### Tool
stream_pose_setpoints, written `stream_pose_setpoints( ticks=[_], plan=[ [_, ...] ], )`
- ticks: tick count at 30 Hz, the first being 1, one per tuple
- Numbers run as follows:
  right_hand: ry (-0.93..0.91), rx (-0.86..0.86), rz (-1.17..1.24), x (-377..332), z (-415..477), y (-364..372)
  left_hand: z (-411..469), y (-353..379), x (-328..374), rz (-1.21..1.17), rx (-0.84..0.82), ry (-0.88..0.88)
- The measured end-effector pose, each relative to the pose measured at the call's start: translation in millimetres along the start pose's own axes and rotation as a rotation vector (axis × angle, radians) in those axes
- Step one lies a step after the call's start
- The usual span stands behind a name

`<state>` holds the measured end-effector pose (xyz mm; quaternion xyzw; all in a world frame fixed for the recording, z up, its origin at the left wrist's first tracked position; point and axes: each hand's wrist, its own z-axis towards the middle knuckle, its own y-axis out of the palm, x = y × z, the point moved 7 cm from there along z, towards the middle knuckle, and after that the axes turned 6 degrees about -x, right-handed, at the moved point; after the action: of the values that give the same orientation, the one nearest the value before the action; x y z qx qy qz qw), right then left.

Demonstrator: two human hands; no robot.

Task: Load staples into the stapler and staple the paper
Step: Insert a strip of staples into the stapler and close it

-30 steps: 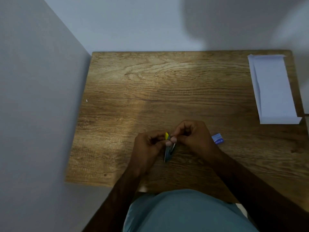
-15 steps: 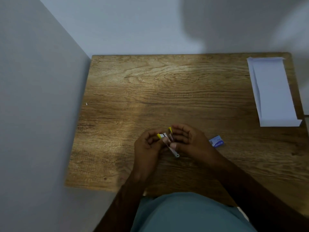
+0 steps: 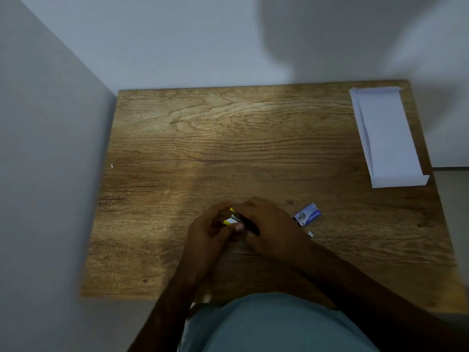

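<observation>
A small stapler [image 3: 237, 220] with yellow ends and a dark body is held between both hands just above the wooden table [image 3: 228, 148], near its front edge. My left hand [image 3: 208, 229] grips it from the left, thumb on its near side. My right hand [image 3: 269, 224] covers its right part, fingers curled over the top. Much of the stapler is hidden by the fingers. A small blue staple box [image 3: 307, 215] lies to the right of my right hand. A folded white paper [image 3: 387, 135] lies at the table's far right.
A tiny white-grey piece [image 3: 311, 233] lies just below the staple box. Grey walls close in on the left and behind the table. My teal-clothed lap [image 3: 274, 326] is at the table's front edge.
The stapler has turned in my hands from pointing toward me to lying crosswise. My right hand has closed further over it. The view has shifted slightly.
</observation>
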<state>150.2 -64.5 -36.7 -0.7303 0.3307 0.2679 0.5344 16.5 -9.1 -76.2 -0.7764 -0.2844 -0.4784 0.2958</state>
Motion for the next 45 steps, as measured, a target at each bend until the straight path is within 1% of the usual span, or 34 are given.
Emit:
stream_pose_setpoints(
  ticks=[3,5,6,9,11,13,16,19,21,22,24,25,27,28,29,31,37,45],
  plan=[
    [-0.012,-0.049,-0.035,2.2,-1.2,-3.1,-1.8,-9.7,4.1,0.334,0.001,0.059],
    [-0.004,-0.031,-0.096,8.5,-6.6,-17.5,-2.5,-12.4,7.9,0.556,0.007,0.098],
    [-0.004,-0.014,-0.141,13.3,-10.3,-28.8,-3.1,-12.7,9.3,0.623,-0.003,0.105],
    [0.069,-0.020,-0.219,42.8,-27.6,-65.1,-6.1,-14.3,11.9,0.777,-0.018,0.050],
    [0.150,-0.060,-0.196,67.5,-42.2,-79.9,-7.7,-16.0,13.4,0.874,-0.025,0.002],
    [0.184,-0.072,-0.174,84.5,-54.9,-83.5,-7.2,-15.8,16.5,0.938,-0.054,-0.008],
    [0.172,-0.024,-0.182,96.4,-64.1,-77.6,-4.0,-14.3,23.7,1.025,-0.093,-0.004],
    [0.177,0.046,-0.196,103.1,-66.4,-70.7,-3.3,-10.7,31.7,1.105,-0.122,-0.065],
    [0.181,0.068,-0.177,106.9,-67.5,-67.9,-5.6,-10.5,41.5,1.196,-0.073,-0.078],
    [0.183,0.072,-0.169,109.1,-69.4,-67.4,-7.0,-9.6,50.8,1.216,-0.014,-0.038],
    [0.185,0.088,-0.160,114.0,-76.0,-68.2,-11.0,0.4,73.1,1.124,0.077,0.106],
    [0.189,0.100,-0.152,117.1,-80.4,-69.1,-11.9,9.5,81.4,1.025,0.065,0.170],
    [0.208,0.123,-0.128,124.0,-89.8,-71.9,-10.4,33.8,86.0,0.858,-0.052,0.199],
    [0.218,0.133,-0.118,127.5,-95.3,-74.0,-9.9,48.2,83.2,0.836,-0.127,0.185],
    [0.228,0.141,-0.112,131.3,-101.3,-75.8,-9.7,62.0,79.3,0.844,-0.185,0.182],
    [0.250,0.147,-0.119,138.9,-113.2,-78.6,-10.3,81.3,70.8,0.859,-0.238,0.193],
    [0.297,0.184,-0.113,156.5,-155.3,-80.4,-6.2,111.7,55.2,0.857,-0.314,0.192],
    [0.346,0.255,-0.071,167.9,-192.7,-84.9,-5.2,155.2,60.8,0.838,-0.401,0.179]
  ],
)
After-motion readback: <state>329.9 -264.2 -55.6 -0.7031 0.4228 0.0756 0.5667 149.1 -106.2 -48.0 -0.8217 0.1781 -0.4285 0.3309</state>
